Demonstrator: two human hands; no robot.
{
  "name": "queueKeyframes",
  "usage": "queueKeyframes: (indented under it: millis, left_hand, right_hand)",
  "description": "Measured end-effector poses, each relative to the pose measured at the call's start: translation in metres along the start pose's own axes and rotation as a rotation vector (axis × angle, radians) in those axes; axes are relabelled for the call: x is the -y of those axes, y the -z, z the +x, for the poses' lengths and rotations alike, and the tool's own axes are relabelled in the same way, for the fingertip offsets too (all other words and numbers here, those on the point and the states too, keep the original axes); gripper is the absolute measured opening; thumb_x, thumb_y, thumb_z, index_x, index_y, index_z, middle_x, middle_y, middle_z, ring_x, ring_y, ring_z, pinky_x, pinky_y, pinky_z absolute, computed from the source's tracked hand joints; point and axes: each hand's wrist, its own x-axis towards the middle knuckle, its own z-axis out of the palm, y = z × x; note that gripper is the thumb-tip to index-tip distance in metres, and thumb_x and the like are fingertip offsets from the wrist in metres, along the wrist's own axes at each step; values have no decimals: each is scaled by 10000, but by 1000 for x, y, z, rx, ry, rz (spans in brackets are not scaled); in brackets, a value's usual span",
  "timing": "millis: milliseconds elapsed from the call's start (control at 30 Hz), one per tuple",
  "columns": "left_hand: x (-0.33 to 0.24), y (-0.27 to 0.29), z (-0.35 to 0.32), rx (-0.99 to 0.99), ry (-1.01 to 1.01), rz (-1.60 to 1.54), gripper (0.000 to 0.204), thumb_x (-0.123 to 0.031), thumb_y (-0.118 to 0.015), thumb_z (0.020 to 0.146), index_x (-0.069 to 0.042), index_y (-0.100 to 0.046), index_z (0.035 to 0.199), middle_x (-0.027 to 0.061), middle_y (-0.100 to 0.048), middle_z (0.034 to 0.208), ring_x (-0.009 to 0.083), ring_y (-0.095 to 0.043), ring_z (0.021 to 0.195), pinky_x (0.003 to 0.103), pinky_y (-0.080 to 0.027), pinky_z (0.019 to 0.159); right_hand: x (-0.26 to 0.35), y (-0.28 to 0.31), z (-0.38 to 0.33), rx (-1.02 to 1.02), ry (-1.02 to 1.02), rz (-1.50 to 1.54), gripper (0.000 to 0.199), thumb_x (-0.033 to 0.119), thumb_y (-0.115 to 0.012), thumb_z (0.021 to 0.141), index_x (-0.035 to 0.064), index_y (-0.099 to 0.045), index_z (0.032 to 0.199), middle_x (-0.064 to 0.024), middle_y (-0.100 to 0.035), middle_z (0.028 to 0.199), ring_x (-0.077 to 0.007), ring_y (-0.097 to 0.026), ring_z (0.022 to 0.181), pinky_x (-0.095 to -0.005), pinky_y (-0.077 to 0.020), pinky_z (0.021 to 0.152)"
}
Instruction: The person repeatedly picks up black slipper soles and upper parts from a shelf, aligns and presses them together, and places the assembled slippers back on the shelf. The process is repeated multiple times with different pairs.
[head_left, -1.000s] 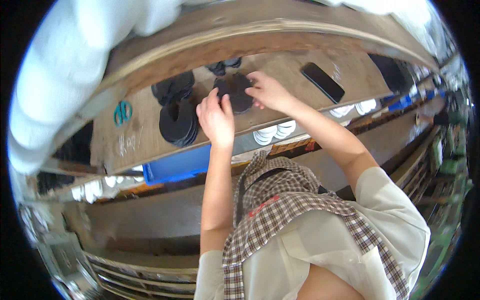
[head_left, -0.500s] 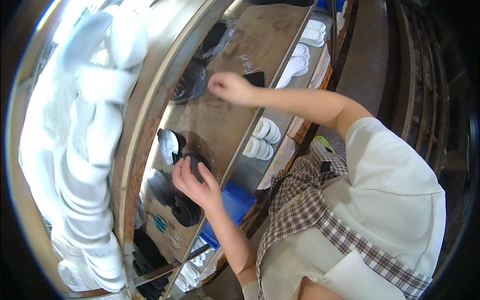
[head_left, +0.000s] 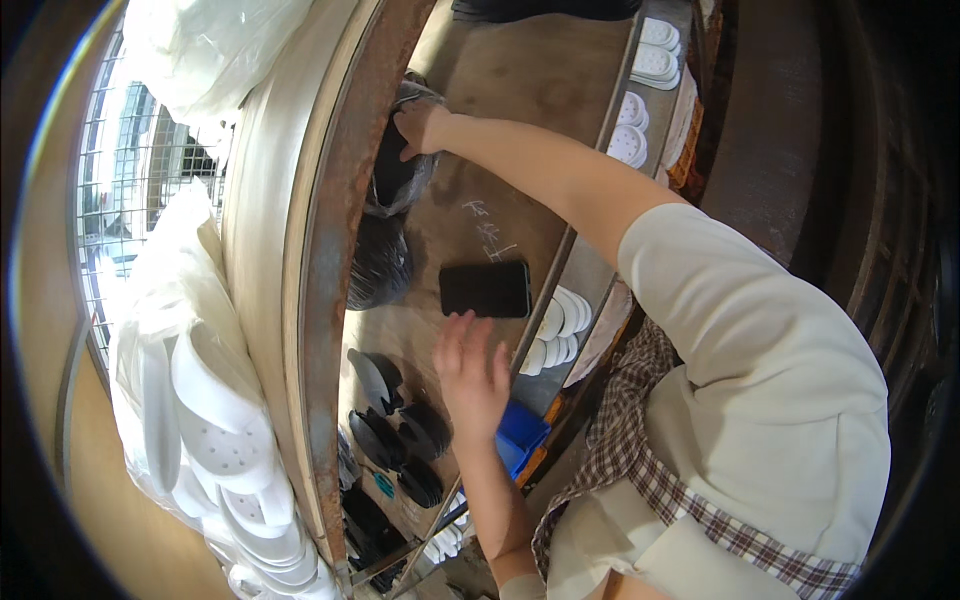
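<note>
My right hand reaches to the far side of the bench, onto a clear plastic bag that holds black pieces. Its thumb stands apart from the other fingers, and the fingertips are partly hidden against the bag. My left hand hovers over the bench with fingers outstretched and nothing in them. Just beyond its fingertips lies a black smartphone. Black curved shoe-shaped pieces and stacks of black flat pieces lie to the left of that hand. Another bagged black bundle rests below the first bag.
White perforated shoe pieces and stacked white pieces line a lower ledge at right. A blue bin and teal scissors are near. A rusty beam borders the bench; bagged white clogs hang beyond it.
The view has shifted. My right hand has moved on to the plastic bag. My left hand has moved away from the black pieces toward the smartphone.
</note>
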Motion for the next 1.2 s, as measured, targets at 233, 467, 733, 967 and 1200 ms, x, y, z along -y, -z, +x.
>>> queueKeyframes:
  millis: [233, 467, 733, 967, 1200]
  left_hand:
    - [-12, -10, -40, 60, 154, -31, 305, -81, -684, 787, -56, -618, 1084, 128, -533, 1246, 351, -474, 1197, 428, -379, 998]
    - [-23, -19, -52, 93, 203, -128, 295, -95, -688, 790, -78, -634, 1080, 135, -538, 1229, 355, -479, 1174, 427, -394, 972]
    - [-28, -21, -41, 69, 158, -178, 301, -112, -692, 802, -81, -626, 1094, 131, -553, 1228, 341, -518, 1126, 412, -415, 946]
    - [-25, -32, -38, 71, 219, -298, 283, -120, -675, 823, -69, -626, 1097, 133, -576, 1204, 334, -547, 1087, 396, -438, 924]
    - [-19, -36, -18, 69, 146, -384, 267, -119, -667, 826, -58, -629, 1083, 132, -582, 1193, 339, -558, 1075, 393, -451, 916]
  right_hand:
    - [14, -14, 52, 241, 59, 240, 772, 371, -805, 675, 9, -528, 1298, -160, -524, 1329, -339, -534, 1170, -430, -466, 931]
    - [14, -33, 40, 240, -25, 586, 841, 364, -812, 663, 7, -477, 1348, -153, -570, 1281, -308, -592, 1093, -419, -532, 821]
    - [14, 26, -1, 74, -283, 657, 710, 346, -765, 666, 80, -548, 1287, -167, -614, 1189, -287, -618, 1042, -392, -557, 692]
    - [-4, 94, -78, -208, -170, 302, 586, 353, -703, 694, 132, -587, 1223, -116, -671, 992, -313, -636, 935, -418, -519, 774]
    - [-26, 107, -127, -175, -9, 154, 463, 289, -680, 725, 117, -586, 1145, -117, -665, 964, -314, -633, 925, -446, -513, 750]
